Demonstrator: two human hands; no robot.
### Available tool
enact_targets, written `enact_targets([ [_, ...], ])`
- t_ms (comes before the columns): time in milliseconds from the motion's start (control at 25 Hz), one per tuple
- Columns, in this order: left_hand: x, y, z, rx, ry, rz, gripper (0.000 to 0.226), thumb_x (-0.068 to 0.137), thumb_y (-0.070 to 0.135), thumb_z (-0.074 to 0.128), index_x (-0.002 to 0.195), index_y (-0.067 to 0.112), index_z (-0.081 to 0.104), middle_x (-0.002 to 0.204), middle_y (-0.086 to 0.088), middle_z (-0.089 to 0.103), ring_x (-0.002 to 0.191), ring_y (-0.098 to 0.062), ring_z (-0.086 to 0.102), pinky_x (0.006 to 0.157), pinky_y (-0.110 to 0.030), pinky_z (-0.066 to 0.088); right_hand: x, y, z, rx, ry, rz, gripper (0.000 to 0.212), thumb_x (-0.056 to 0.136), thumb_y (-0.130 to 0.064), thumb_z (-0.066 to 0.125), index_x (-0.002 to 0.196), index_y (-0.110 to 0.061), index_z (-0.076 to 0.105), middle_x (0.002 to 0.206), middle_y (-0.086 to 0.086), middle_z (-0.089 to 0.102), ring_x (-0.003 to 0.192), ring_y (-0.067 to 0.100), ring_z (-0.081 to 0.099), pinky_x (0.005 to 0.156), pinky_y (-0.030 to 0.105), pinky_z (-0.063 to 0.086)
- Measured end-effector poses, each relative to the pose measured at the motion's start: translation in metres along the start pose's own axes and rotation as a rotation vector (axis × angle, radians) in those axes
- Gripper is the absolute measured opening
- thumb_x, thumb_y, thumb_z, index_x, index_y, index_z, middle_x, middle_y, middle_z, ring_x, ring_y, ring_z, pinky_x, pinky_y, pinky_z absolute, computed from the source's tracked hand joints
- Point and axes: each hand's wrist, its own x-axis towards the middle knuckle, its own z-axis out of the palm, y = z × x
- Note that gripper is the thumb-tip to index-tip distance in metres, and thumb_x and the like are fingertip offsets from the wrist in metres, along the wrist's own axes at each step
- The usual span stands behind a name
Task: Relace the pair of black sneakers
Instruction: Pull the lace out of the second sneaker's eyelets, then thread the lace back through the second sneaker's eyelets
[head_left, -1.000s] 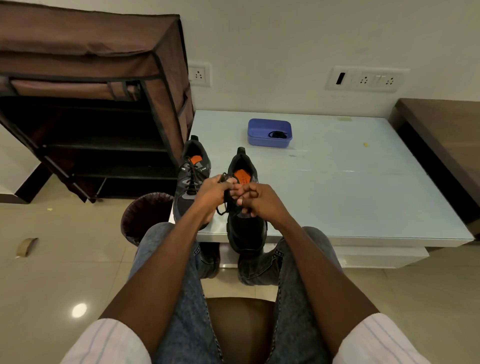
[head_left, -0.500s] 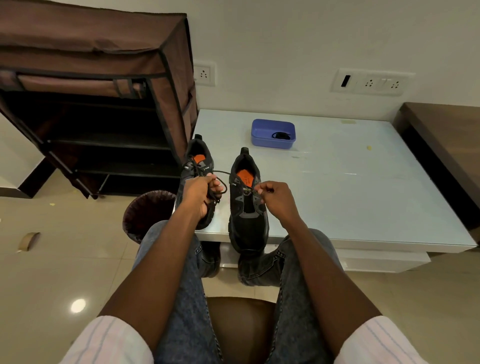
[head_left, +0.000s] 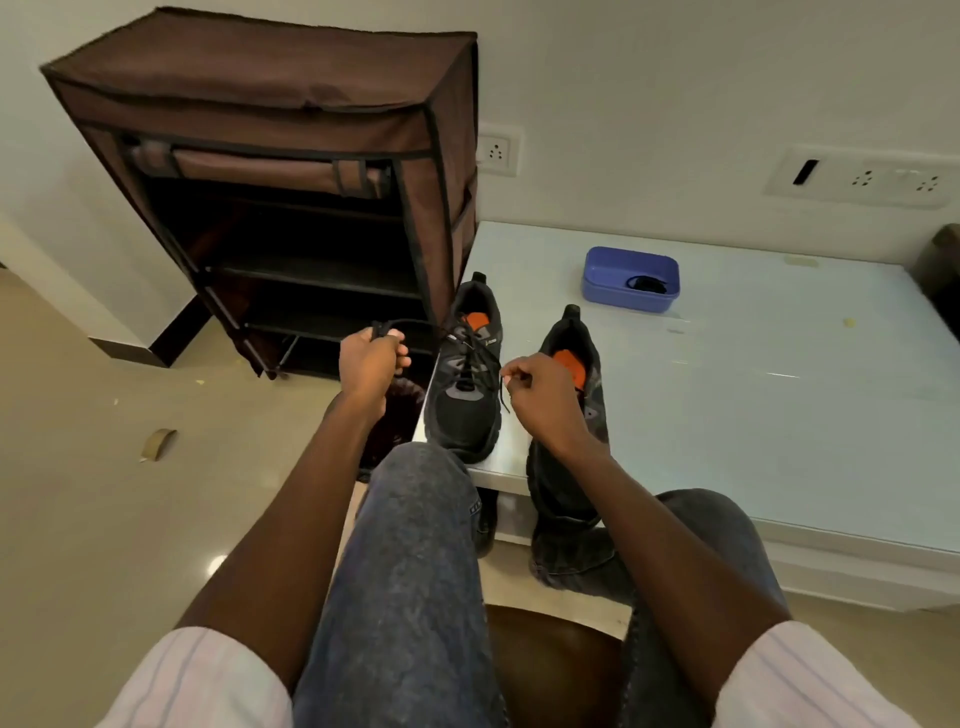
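Black laces are in both my hands. My left hand (head_left: 370, 364) is out past the left edge of the table (head_left: 779, 415), over the floor, and its fingers are curled round a bunched lace (head_left: 382, 328). From this hand the lace runs to the right, to the left sneaker (head_left: 465, 384). My right hand (head_left: 540, 397) is between the two sneakers, a little in front of the right sneaker (head_left: 569, 358). Its thumb and first finger pinch a thin lace end, and the other fingers are folded in.

Both sneakers stand on the table near its front left corner, with the toes toward me and the heels toward the wall. The left sneaker is close to the left edge and has laces crossed over its tongue. The toe of the right sneaker goes over the front edge, and my right arm hides much of it, so I cannot tell if it has laces. Orange insoles show inside both.

Near the back edge of the table there is a blue tray (head_left: 630, 279) with something small and black in it. A brown fabric rack (head_left: 291, 171) stands on the floor, just beside the left edge of the table. A dark bin (head_left: 400, 415) is below my left hand.
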Motion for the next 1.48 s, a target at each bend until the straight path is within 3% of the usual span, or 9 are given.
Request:
enact_targets([
  [280,0.068,-0.014,-0.054,0.339,0.033,-0.055,0.015,0.092,0.004,0.051,0.087,0.004,0.064,0.071,-0.008,0.058,0.057,-0.018,0.053,0.053,-0.029,0.041,0.046,-0.031,0.063,-0.112,-0.189,-0.073,0.022,0.09,-0.001,0.05,0.077,-0.01,0.065,0.079,0.008,0.065,0.071,0.021,0.064,0.062,0.026,0.046],
  [480,0.103,-0.032,-0.066,0.571,-0.046,-0.109,0.016,0.088,0.008,0.058,0.096,-0.003,0.066,0.076,-0.015,0.066,0.07,-0.03,0.064,0.063,-0.037,0.049,0.06,-0.026,0.087,-0.245,-0.259,-0.105,0.026,0.085,-0.004,0.055,0.062,-0.017,0.052,0.074,0.008,0.061,0.067,0.023,0.059,0.067,0.031,0.049],
  [600,0.105,-0.03,-0.061,0.846,-0.099,-0.068,0.01,0.089,0.014,0.061,0.085,0.005,0.061,0.084,-0.012,0.063,0.082,-0.031,0.062,0.077,-0.036,0.052,0.065,-0.024,0.096,-0.262,-0.265,-0.088,0.025,0.087,-0.007,0.058,0.066,-0.019,0.054,0.076,0.007,0.063,0.069,0.021,0.06,0.069,0.028,0.047],
  [720,0.106,-0.028,-0.059,1.025,-0.101,-0.027,0.01,0.089,0.018,0.062,0.088,0.009,0.058,0.09,-0.01,0.059,0.082,-0.025,0.054,0.073,-0.033,0.045,0.066,-0.022,0.098,-0.26,-0.248,-0.097,0.016,0.088,-0.007,0.059,0.073,-0.012,0.061,0.081,0.007,0.064,0.071,0.02,0.06,0.073,0.03,0.051],
  [880,0.097,-0.024,-0.057,1.021,-0.037,0.027,0.009,0.089,0.017,0.061,0.085,0.01,0.058,0.086,-0.01,0.058,0.079,-0.026,0.053,0.072,-0.034,0.045,0.064,-0.02,0.095,-0.242,-0.248,-0.116,0.012,0.087,-0.001,0.055,0.086,-0.002,0.067,0.095,0.013,0.065,0.083,0.027,0.061,0.078,0.032,0.052],
  [1000,0.079,-0.019,-0.05,0.916,-0.03,0.095,0.018,0.09,0.012,0.058,0.073,0.009,0.056,0.074,-0.008,0.056,0.069,-0.024,0.053,0.069,-0.034,0.044,0.057,-0.023,0.088,-0.2,-0.275,-0.123,0.023,0.086,0.002,0.053,0.102,-0.004,0.068,0.114,0.01,0.065,0.104,0.028,0.061,0.094,0.036,0.05],
  [1120,0.05,-0.009,-0.031,0.765,0.011,0.142,0.011,0.089,0.008,0.055,0.086,0.006,0.065,0.084,-0.006,0.064,0.077,-0.022,0.058,0.074,-0.033,0.049,0.047,-0.025,0.076,-0.158,-0.206,-0.164,0.035,0.086,0.003,0.051,0.116,-0.005,0.067,0.133,0.007,0.059,0.123,0.026,0.054,0.106,0.035,0.044],
  [1280,0.0,0.014,0.031,0.652,0.056,0.374,0.021,0.086,0.006,0.053,0.097,0.01,0.071,0.098,-0.008,0.07,0.091,-0.024,0.064,0.077,-0.033,0.053,0.034,-0.012,0.037,-0.148,-0.056,-0.149,0.024,0.086,0.005,0.046,0.097,-0.004,0.066,0.105,0.01,0.065,0.095,0.028,0.061,0.08,0.036,0.051],
  [1480,-0.036,0.018,0.128,0.656,-0.182,0.678,0.025,0.092,0.005,0.051,0.108,0.003,0.069,0.115,-0.012,0.068,0.113,-0.027,0.058,0.097,-0.035,0.047,0.043,0.045,-0.043,-0.233,0.136,0.015,0.022,0.092,-0.004,0.052,0.107,-0.002,0.068,0.113,0.014,0.065,0.1,0.029,0.062,0.086,0.028,0.044],
])
